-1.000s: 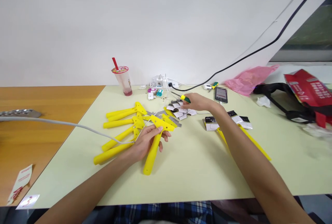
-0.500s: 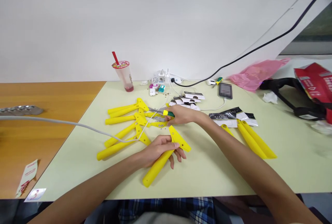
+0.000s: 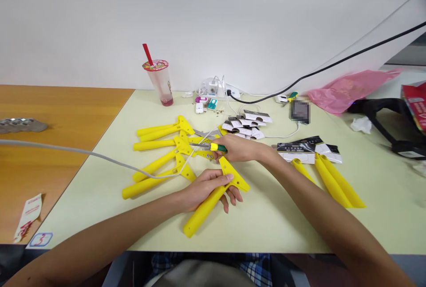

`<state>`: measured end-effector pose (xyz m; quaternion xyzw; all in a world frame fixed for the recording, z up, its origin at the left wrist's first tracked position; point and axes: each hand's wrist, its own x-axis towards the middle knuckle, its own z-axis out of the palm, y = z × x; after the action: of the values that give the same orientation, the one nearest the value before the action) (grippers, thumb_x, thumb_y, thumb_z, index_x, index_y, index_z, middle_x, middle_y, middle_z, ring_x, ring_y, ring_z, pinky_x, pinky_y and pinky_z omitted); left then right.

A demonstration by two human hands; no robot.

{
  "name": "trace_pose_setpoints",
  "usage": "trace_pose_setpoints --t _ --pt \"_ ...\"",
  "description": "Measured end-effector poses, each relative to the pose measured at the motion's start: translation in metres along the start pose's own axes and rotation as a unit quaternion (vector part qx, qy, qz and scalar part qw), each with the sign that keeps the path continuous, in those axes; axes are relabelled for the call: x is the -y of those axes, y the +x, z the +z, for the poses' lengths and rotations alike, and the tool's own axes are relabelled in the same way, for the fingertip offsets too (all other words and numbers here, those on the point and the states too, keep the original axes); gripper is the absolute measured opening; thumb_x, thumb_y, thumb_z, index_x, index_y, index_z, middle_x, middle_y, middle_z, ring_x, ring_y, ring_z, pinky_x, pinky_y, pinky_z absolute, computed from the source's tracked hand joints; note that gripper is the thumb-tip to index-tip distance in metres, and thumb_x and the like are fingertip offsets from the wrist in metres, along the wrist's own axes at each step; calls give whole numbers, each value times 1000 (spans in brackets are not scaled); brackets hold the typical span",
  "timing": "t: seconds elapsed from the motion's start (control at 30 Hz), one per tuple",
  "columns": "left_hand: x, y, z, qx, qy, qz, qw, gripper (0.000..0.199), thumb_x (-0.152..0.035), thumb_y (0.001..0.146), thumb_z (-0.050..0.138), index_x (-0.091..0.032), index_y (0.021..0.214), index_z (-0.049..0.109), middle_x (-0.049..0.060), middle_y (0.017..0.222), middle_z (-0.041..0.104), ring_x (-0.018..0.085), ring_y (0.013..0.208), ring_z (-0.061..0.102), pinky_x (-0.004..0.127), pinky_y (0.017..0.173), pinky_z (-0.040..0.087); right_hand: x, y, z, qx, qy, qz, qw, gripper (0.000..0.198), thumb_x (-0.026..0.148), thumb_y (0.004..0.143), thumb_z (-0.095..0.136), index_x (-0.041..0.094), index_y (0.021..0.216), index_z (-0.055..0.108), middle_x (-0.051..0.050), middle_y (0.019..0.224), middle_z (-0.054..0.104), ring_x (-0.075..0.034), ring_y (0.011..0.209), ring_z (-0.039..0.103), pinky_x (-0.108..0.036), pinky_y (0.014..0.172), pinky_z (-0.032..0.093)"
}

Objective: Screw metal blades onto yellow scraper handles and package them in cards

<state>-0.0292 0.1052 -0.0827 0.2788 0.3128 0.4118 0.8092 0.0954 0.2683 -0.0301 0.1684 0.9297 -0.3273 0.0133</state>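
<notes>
My left hand (image 3: 206,187) is wrapped round a yellow scraper (image 3: 203,211), its thumb on the neck and the wide triangular head pointing up and right. Above that head, my right hand (image 3: 239,147) grips a screwdriver (image 3: 218,147) with a yellow and green handle. Its metal shaft points left, over a pile of yellow plates and small metal parts (image 3: 203,154), partly hidden by the hand. Several more yellow scrapers (image 3: 158,145) lie fanned out at the left of that pile, handles toward the left.
Folded black-and-white cards (image 3: 246,125) lie behind my right hand. Yellow scrapers in packaging (image 3: 339,182) are at the right. A drink cup (image 3: 159,85), power strip (image 3: 216,89) and pixelated device (image 3: 300,112) stand along the back. A white cable (image 3: 100,156) crosses the left side.
The view has shifted a little. My right hand and the screwdriver have come slightly nearer to me, and more of the shaft shows. The left hand keeps hold of the scraper.
</notes>
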Motion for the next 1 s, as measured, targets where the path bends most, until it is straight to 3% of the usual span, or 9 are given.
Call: trace_pose_setpoints --t 0.27,0.5,0.73,1.0 --pt "-2 -1 0 -14 -14 -3 1000 42 -46 90 85 -6 93 77 20 92 80 21 73 73 29 54 62 -9 2 7 3 -7 -20 1000 30 -6 75 58 19 88 70 -3 89 77 -17 75 62 -28 70 39" --pt "-2 -2 -1 -5 -4 0 1000 44 -48 90 85 -5 94 77 21 93 80 20 73 72 29 56 63 -13 -4 4 -29 -38 7 999 14 7 81 66 20 81 61 -1 82 70 -16 69 55 -28 67 35" --pt "-2 -2 0 -16 -1 0 1000 45 -48 86 88 -6 92 76 21 93 81 21 72 73 29 56 62 -19 -38 26 -135 3 83 987 8 19 92 65 20 85 62 -2 85 72 -17 74 58 -28 72 37" --pt "0 -3 0 -18 31 12 999 42 -48 91 84 -8 89 75 22 96 82 22 74 74 31 59 61 -31 -51 50 -213 -8 80 974 10 29 101 65 20 96 66 -8 101 73 -23 91 63 -33 83 44"
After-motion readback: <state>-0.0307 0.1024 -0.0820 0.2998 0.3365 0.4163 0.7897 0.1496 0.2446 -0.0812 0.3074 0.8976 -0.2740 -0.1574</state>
